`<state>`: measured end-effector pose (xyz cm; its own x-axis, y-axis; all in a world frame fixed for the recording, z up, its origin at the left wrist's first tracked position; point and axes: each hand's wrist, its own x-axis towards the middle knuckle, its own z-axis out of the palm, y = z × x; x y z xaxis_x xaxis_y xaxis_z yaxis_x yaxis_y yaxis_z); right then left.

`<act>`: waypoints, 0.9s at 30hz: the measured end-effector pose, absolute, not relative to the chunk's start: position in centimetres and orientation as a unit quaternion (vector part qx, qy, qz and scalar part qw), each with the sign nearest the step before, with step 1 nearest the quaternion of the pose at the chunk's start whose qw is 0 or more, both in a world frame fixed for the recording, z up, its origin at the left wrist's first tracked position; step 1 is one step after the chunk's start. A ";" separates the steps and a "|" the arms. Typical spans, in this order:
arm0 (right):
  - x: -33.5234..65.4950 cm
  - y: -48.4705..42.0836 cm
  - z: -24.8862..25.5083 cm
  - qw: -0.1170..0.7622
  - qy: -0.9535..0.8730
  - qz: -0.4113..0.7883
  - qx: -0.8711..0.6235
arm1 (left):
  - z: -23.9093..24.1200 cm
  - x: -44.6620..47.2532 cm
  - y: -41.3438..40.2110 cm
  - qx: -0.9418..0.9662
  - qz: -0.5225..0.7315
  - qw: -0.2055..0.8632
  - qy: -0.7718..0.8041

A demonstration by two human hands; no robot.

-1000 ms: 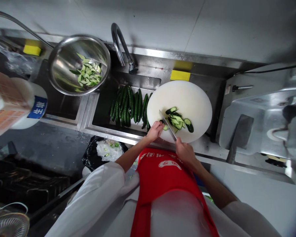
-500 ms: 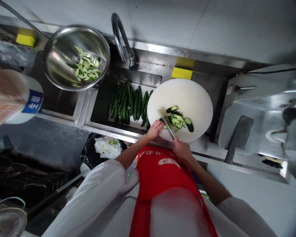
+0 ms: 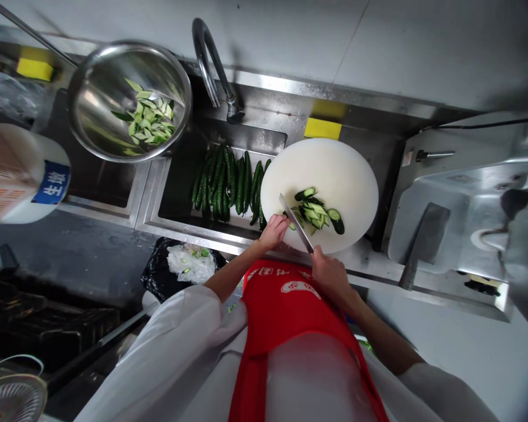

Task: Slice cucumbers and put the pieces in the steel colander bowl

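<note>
A round white cutting board (image 3: 334, 170) lies over the sink's right edge, with a small heap of cucumber slices (image 3: 317, 213) on it. My right hand (image 3: 330, 274) is closed on the handle of a knife (image 3: 295, 223) whose blade slants across the board's near left part. My left hand (image 3: 274, 230), fingers curled, presses a short cucumber piece against the blade's left side; the piece is mostly hidden by my fingers.
Several whole cucumbers (image 3: 226, 184) lie in the sink basin under a tap (image 3: 211, 64). A steel bowl (image 3: 114, 138) of cut cucumber sits at the left. A cleaver (image 3: 422, 243) rests on the steel counter at the right. A black waste bag (image 3: 182, 266) with scraps hangs below.
The knife has kept working at the same spot, with both hands almost unmoved on the board. The view has drifted slightly, so everything sits a little further left.
</note>
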<state>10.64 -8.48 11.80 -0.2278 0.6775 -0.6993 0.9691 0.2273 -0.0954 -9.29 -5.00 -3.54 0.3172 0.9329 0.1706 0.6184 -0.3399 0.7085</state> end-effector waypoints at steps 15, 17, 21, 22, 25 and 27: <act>10.4 -8.5 11.4 0.279 0.736 -0.277 0.551 | -4.3 -9.2 -5.2 0.774 0.324 0.247 0.485; 10.6 -8.7 11.4 0.264 0.744 -0.268 0.553 | -4.6 -9.1 -5.2 0.773 0.324 0.243 0.488; 10.4 -8.7 11.0 0.281 0.736 -0.277 0.551 | -5.0 -9.1 -5.3 0.770 0.324 0.237 0.496; 10.3 -8.7 10.9 0.288 0.733 -0.279 0.550 | -5.0 -9.2 -5.3 0.772 0.323 0.239 0.492; 10.4 -8.7 11.1 0.278 0.735 -0.277 0.553 | -4.9 -9.4 -5.3 0.777 0.323 0.246 0.480; 10.4 -8.8 11.3 0.260 0.741 -0.276 0.554 | -4.8 -9.4 -5.2 0.777 0.327 0.245 0.479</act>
